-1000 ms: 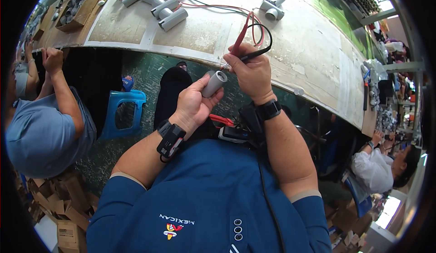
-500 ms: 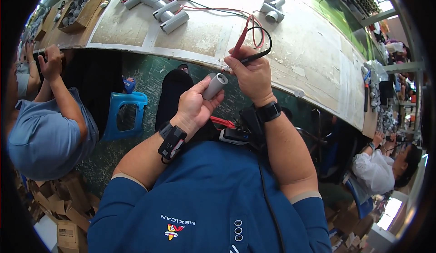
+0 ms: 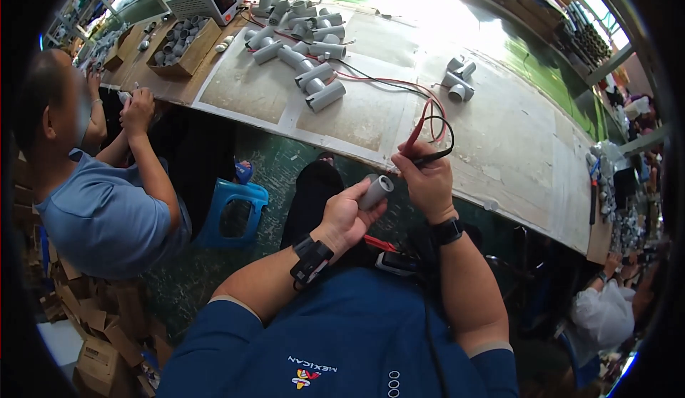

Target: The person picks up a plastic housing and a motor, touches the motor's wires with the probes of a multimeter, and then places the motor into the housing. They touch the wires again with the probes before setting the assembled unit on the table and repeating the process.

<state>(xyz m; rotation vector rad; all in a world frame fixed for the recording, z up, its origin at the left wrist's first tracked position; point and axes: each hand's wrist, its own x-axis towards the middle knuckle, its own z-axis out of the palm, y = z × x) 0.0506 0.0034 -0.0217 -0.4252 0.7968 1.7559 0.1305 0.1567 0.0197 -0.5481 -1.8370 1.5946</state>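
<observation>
My left hand (image 3: 345, 219) is closed round a grey cylindrical part (image 3: 376, 192), its round open end tilted up and toward my right hand. My right hand (image 3: 428, 182) pinches a red test probe (image 3: 414, 135) and a black test probe (image 3: 432, 156) together, just right of the cylinder and apart from it. The probe tips are hidden or too small to make out. From the probes, red and black leads (image 3: 392, 81) loop over the worktable (image 3: 371, 123) toward the far left.
Several grey tubular parts (image 3: 325, 97) lie in a heap at the far left. A smaller cluster (image 3: 457, 80) stands farther right. Behind are a cardboard box (image 3: 203, 59) of grey parts and a white instrument (image 3: 207, 0). A co-worker (image 3: 107, 198) sits at left near a blue stool (image 3: 230, 216).
The view has swung left and up, bringing the white instrument fully into sight. Both hands keep their holds on the cylinder and the probes.
</observation>
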